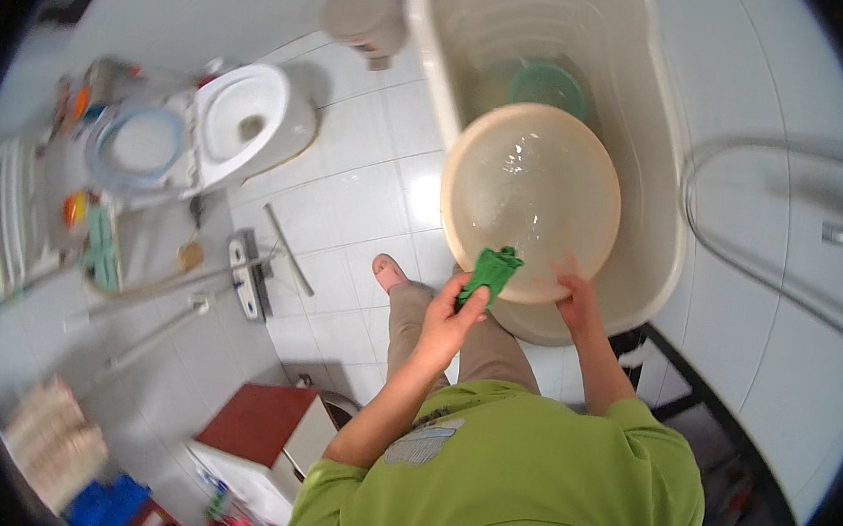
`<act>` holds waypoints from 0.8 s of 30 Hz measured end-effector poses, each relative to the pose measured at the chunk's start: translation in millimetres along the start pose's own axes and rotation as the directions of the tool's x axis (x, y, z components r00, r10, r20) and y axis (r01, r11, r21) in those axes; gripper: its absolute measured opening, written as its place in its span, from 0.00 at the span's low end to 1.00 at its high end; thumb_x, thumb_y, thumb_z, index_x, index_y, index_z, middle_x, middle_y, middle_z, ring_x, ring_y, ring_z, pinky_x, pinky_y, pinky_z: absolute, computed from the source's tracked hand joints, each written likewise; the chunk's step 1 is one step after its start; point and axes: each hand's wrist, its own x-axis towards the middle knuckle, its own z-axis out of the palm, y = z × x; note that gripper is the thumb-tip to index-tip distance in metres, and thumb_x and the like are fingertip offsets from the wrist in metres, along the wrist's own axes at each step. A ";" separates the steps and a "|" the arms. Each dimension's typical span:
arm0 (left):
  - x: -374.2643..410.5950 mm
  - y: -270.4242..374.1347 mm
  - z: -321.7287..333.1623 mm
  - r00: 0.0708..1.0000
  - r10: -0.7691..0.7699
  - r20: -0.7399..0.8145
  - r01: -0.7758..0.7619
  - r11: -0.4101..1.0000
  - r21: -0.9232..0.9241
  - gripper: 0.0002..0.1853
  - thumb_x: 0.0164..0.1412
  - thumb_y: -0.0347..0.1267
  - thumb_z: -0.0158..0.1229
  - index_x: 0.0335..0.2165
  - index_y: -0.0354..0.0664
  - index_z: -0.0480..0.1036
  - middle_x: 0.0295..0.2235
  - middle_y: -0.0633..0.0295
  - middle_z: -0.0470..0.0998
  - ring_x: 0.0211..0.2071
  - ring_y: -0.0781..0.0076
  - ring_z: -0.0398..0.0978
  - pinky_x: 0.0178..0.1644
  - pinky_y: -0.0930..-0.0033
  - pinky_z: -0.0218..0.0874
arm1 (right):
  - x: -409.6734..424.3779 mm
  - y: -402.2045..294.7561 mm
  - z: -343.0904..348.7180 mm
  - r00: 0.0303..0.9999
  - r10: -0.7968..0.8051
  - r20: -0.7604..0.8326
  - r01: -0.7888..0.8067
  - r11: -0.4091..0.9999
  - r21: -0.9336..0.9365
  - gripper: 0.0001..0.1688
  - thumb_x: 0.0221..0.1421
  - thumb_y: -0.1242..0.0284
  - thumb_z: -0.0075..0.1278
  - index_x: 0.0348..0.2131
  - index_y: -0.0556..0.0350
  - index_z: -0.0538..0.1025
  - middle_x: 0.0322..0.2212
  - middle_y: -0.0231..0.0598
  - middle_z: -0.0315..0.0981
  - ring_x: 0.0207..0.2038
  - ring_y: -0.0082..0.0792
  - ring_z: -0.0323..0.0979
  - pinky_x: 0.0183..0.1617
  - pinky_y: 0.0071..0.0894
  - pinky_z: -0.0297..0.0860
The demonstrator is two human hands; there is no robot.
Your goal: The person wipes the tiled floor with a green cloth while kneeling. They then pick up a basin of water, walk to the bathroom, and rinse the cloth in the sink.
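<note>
A round, cream plastic basin (532, 197) of water sits partly over the bathtub (668, 244), its near rim towards me. My left hand (460, 310) pinches a bunched green cloth (493, 272) just above the near left rim. At the near right rim, my right hand (579, 300) grips the basin's edge. Some of its fingers show faintly through the water or the basin wall, so their exact position is unclear. Bright reflections lie on the water's surface.
A green tub (549, 89) lies in the bathtub beyond the basin. To the left are a toilet (244, 126), a mop head (248, 273) and a lidded bin (369, 17). A shower hose (695, 223) hangs on the right wall. A red-topped cabinet (260, 424) stands behind at left.
</note>
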 end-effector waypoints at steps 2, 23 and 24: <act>-16.6 5.9 -7.3 1.000 -0.006 -0.006 0.006 0.997 0.077 0.20 0.59 0.34 0.56 0.48 0.37 0.65 0.33 0.65 0.73 0.33 0.80 0.68 0.37 0.77 0.62 | -20.8 5.8 10.9 0.998 0.047 0.029 -0.045 0.998 -0.046 0.44 0.44 0.86 0.41 0.61 0.53 0.51 0.50 0.49 0.62 0.51 0.49 0.65 0.50 0.52 0.68; -402.4 -181.2 -151.7 0.165 0.665 -0.729 -0.216 0.745 0.631 0.16 0.51 0.28 0.60 0.40 0.37 0.70 0.42 0.53 0.70 0.44 0.53 0.68 0.48 0.63 0.61 | -243.1 215.5 160.5 0.671 0.597 0.440 -0.018 0.606 -0.795 0.34 0.44 0.88 0.43 0.53 0.70 0.55 0.44 0.52 0.63 0.42 0.47 0.71 0.40 0.47 0.76; -428.8 -198.7 -153.7 0.083 0.637 -0.766 -0.166 0.767 0.620 0.18 0.51 0.28 0.60 0.42 0.37 0.70 0.42 0.53 0.70 0.45 0.53 0.68 0.49 0.62 0.61 | -257.4 232.1 163.0 0.649 0.636 0.418 -0.021 0.563 -0.826 0.34 0.44 0.87 0.44 0.53 0.71 0.56 0.43 0.53 0.63 0.42 0.47 0.71 0.40 0.46 0.76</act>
